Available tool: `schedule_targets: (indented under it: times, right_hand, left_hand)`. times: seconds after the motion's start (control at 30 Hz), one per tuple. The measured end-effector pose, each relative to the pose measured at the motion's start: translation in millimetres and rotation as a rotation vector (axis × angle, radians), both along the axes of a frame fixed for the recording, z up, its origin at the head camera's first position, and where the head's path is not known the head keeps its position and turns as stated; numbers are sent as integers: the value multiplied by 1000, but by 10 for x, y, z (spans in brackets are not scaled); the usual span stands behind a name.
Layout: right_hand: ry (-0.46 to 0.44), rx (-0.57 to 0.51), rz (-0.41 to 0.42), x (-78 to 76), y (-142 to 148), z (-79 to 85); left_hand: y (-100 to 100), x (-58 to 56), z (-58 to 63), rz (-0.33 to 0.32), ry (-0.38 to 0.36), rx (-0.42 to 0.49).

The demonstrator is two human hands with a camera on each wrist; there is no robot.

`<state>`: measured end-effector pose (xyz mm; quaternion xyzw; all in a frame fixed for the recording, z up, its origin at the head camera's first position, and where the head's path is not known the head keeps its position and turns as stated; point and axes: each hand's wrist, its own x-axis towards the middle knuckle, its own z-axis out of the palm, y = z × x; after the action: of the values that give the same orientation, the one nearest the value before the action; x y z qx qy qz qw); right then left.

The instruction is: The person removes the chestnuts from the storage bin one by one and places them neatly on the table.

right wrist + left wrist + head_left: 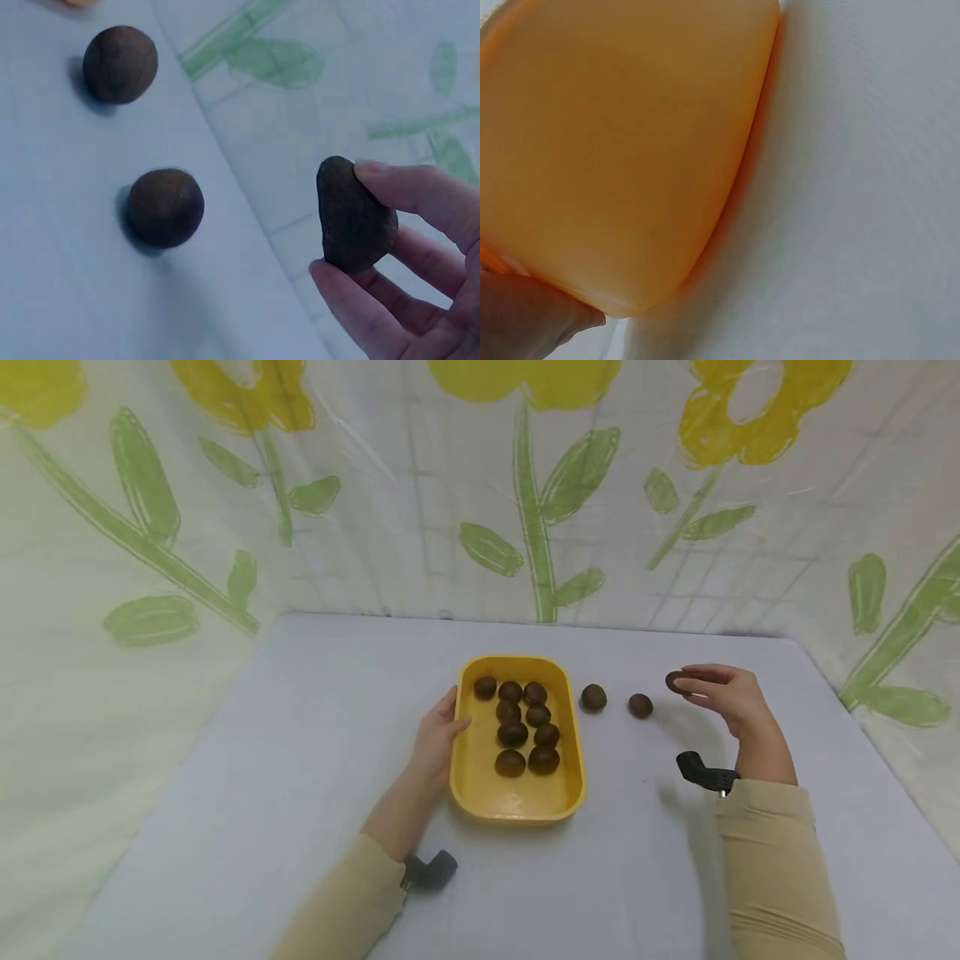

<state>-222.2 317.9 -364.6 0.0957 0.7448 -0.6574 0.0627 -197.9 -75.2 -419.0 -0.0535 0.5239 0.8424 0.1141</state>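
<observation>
My left hand (435, 743) grips the left side of a yellow plastic tray (472, 793), its thumb over the rim. Several glossy brown chestnuts lie inside, mostly in the right half, among them a chestnut (511, 763) near the front. In the left wrist view, the tray's outer wall (630, 165) fills much of the picture. Over the right part of the table, my right hand (731, 697) pinches a dark, flat-sided chestnut (352, 217) between thumb and fingertips. Two loose chestnuts rest between tray and right hand: a larger chestnut (593, 697) and a smaller chestnut (641, 706).
A white-covered table (300, 760) carries everything. Behind it and at both sides hangs a pale curtain (375, 543) printed with yellow flowers and green leaves. Black wrist mounts (705, 772) stick out from both sleeves.
</observation>
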Motion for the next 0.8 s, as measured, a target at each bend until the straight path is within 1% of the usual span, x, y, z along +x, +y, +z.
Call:
schedule_targets:
  times: [0.07, 0.13, 0.23, 0.33, 0.4, 0.43, 0.5, 0.63, 0.8]
  right_hand:
    - [7, -41, -58, 20, 46, -48]
    - [4, -17, -113, 31, 81, -113]
    - [-23, 58, -204, 32, 103, -217]
    - [-56, 166, -254, 30, 105, -307]
    - [-79, 221, -269, 30, 99, -354]
    - [-85, 268, -253, 35, 96, -370]
    - [-98, 316, -246, 37, 91, -405]
    - [-114, 359, -238, 46, 81, -455]
    - [-95, 421, -236, 47, 77, -489]
  left_hand:
    - [-3, 5, 1, -2, -6, 13]
    - [-6, 8, 0, -8, -3, 27]
    - [-8, 8, -4, -9, -5, 44]
    - [-7, -3, -6, -4, 4, 32]
    - [-4, -10, -12, -3, 10, 28]
    - [-1, -14, -15, -2, 12, 24]
    - [3, -20, -22, -2, 14, 25]
    - [5, -26, -36, 1, 13, 13]
    - [8, -35, -36, 8, 18, 3]
